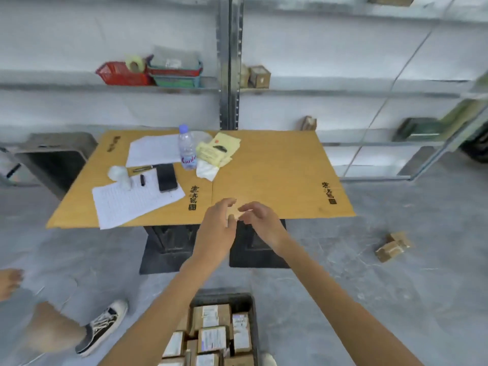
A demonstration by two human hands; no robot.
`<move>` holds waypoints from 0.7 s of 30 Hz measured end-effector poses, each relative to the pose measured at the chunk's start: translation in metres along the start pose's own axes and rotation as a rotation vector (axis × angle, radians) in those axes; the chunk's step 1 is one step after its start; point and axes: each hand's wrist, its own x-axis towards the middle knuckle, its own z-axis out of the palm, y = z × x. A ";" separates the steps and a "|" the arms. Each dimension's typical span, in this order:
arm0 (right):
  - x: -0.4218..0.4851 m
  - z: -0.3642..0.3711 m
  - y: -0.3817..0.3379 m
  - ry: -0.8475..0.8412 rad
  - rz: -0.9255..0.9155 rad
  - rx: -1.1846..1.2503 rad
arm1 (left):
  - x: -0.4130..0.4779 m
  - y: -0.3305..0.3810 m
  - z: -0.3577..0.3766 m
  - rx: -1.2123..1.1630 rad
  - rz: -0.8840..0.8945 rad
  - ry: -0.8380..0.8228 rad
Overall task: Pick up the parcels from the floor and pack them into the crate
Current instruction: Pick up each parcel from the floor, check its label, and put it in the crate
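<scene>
We saw both hands raised together over the near edge of the table [277,180]. The left hand [216,228] had its fingers spread and loosely curled, gripping nothing. The right hand [261,220] was likewise empty, its fingers bent and apart, the tips just beside those of the left. Both bare forearms ran back down toward the bottom of the view.

Directly below the arms, on the floor, stood the crate [249,302], dark and nearly full of parcels [211,336], brown boxes with white labels packed side by side. Off to the right, well apart from the crate, two more brown boxes [392,247] lay on the grey floor, touching each other.

On the table's left half we noted a water bottle [187,146] standing upright, a dark phone [167,177] lying on a printed sheet [126,202], a pen [142,169] beside it, another sheet [153,151] behind, and yellow papers [217,151] just right of the bottle. The table's right half was bare wood with black characters printed near the corner.

Behind the table stood metal shelving [229,62]; on one shelf sat a red basket [118,73] with a roll of tape [135,63] and stacked trays [175,72]. At lower left another person's shoe [101,328] and leg showed.
</scene>
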 end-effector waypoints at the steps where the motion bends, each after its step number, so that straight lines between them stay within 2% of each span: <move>1: -0.012 -0.014 -0.020 0.026 -0.042 -0.005 | 0.002 0.021 -0.011 0.003 0.061 0.018; 6: -0.083 -0.077 -0.074 0.250 -0.177 -0.004 | -0.001 0.110 -0.033 -0.014 0.275 0.077; 10: -0.127 -0.125 -0.077 0.296 -0.154 0.100 | -0.009 0.170 -0.013 -0.027 0.413 0.003; 15: -0.174 -0.191 -0.049 0.410 -0.124 0.192 | -0.020 0.228 0.028 -0.065 0.496 -0.086; 21: -0.227 -0.324 0.022 0.568 -0.035 0.245 | -0.024 0.312 0.117 -0.122 0.562 -0.199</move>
